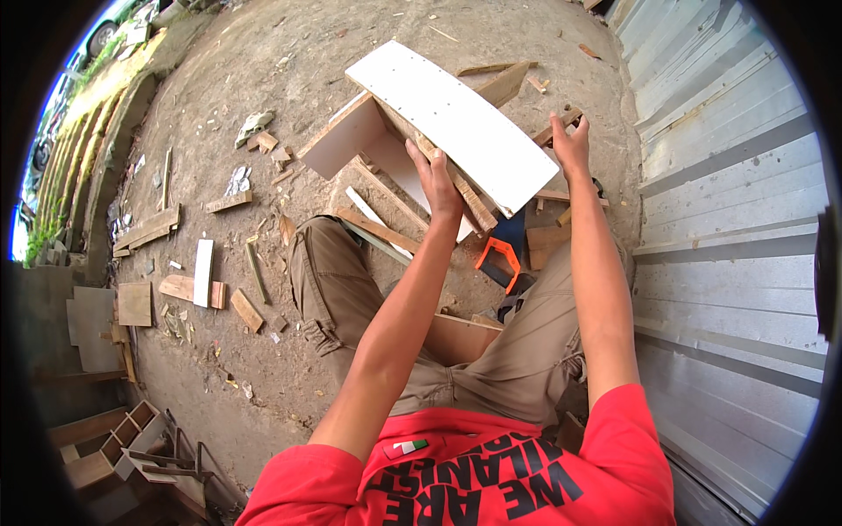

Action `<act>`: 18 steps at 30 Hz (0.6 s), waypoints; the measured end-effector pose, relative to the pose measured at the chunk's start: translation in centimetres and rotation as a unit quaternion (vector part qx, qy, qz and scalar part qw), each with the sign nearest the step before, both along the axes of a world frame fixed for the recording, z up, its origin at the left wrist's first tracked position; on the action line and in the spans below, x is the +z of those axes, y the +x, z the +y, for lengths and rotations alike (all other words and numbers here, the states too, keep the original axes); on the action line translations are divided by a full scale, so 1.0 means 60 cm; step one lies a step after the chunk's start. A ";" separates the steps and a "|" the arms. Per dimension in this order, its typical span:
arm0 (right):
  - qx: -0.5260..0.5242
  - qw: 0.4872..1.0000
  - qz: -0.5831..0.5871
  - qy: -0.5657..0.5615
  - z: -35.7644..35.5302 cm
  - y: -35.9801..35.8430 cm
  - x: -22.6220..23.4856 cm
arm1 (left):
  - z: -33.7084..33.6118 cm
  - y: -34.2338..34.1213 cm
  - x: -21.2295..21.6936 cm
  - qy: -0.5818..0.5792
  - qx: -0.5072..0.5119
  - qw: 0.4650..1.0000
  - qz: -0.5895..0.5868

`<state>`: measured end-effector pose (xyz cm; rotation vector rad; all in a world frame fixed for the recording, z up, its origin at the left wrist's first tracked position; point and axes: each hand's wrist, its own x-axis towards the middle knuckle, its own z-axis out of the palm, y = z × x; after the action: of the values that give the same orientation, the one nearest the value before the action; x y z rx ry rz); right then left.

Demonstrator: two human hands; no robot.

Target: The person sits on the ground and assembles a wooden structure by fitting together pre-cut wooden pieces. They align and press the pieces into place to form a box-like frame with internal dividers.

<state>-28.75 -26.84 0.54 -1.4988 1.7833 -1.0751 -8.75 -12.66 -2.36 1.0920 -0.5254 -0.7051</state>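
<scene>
A wooden frame with a white board point(452, 118) on its upper side is tilted above the ground in front of my knees. My left hand point(436, 184) grips its near side, fingers against a bare wooden strip along the white board. Beyond the board's right end, my right hand point(572, 145) is closed on a small brown piece of wood point(553, 131). I cannot tell whether that piece is joined to the frame. Below the frame, between my legs, lies a handsaw point(500, 260) with an orange and black handle, its dark blade partly hidden.
Wood offcuts and a white strip point(203, 273) lie scattered on the dirt ground to the left. A corrugated metal wall point(728, 228) rises close on my right. Wooden furniture parts point(132, 443) stand at the lower left. A low wall edge point(123, 140) runs along the far left.
</scene>
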 end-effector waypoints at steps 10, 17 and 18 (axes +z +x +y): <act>0.001 1.000 -0.003 -0.007 0.005 -0.007 0.001 | 0.022 -0.005 0.010 0.078 0.073 0.988 -0.115; 0.011 1.000 -0.002 -0.005 0.004 -0.005 0.000 | 0.026 -0.003 0.016 0.077 0.060 0.987 -0.124; 0.015 1.000 -0.003 -0.002 0.005 -0.003 0.000 | 0.027 -0.002 0.015 0.081 0.059 0.986 -0.131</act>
<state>-28.93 -26.54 0.56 -1.5178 1.7512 -1.0679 -8.86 -11.02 -1.44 1.3689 -0.6288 -0.5086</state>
